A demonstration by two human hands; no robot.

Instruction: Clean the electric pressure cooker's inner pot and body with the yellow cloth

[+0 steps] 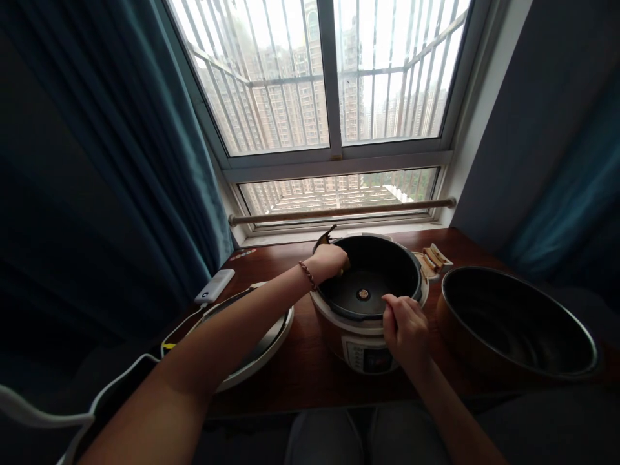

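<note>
An electric pressure cooker (334, 320) stands lidless on the table, its dark inside showing a small round plate at the bottom centre. My left hand (330, 261) reaches over the cooker's left rim, fingers closed around a limp yellowish-brown piece (324, 239) whose dark tip sticks up behind the knuckles; its kind is unclear. At the front right of the rim, my right hand (405, 326) is closed, fingers curled over the edge. To the right sits a large dark inner pot (513, 323). The round cooker lid (281, 329) lies at the left, partly behind my left forearm.
A white power bank (216, 286) with a white cable lies on the wooden table (300, 368) at the left. Small tan pieces (436, 257) lie behind the cooker on the right. A barred window (334, 97) is ahead, with a blue curtain (159, 129) at the left.
</note>
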